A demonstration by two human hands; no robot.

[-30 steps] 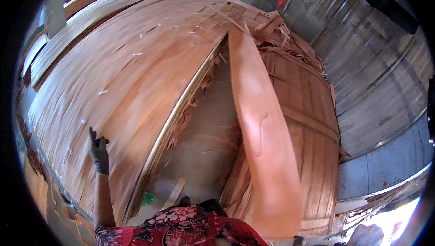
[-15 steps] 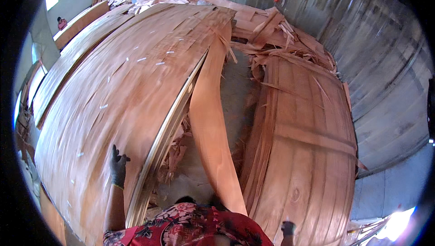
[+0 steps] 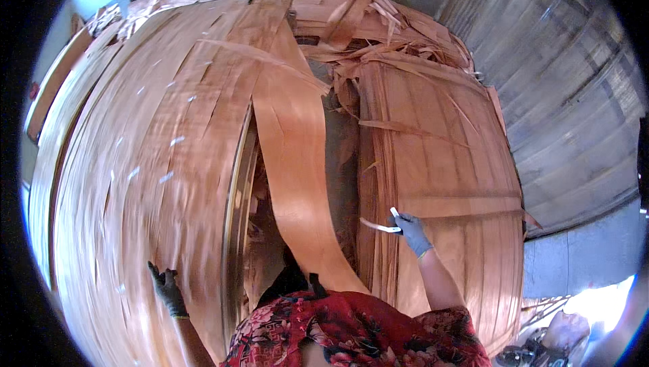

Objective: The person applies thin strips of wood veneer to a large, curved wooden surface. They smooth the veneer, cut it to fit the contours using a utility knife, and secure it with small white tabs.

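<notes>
My left hand (image 3: 167, 291), in a dark glove, is over the near part of a wide reddish-brown wood veneer sheet (image 3: 155, 184), its fingers apart and holding nothing. Contact with the sheet is hard to judge. My right hand (image 3: 414, 233), in a grey glove, is closed on a slim white object with a thin curved strip (image 3: 382, 228) pointing left; its exact kind is unclear. That hand is above the right-hand veneer stack (image 3: 460, 245). A long loose veneer strip (image 3: 294, 164) hangs in the gap between the two stacks, curving toward my body.
Small white tape-like pieces dot the left sheet. Torn veneer scraps (image 3: 399, 49) are heaped at the far end. A corrugated metal wall (image 3: 541, 96) rises on the right. Dark items (image 3: 541, 350) lie at the lower right.
My right hand has risen from the lower edge to above the right stack, showing the white object. My left hand is lower in view. The view has shifted, and the loose strip lies differently.
</notes>
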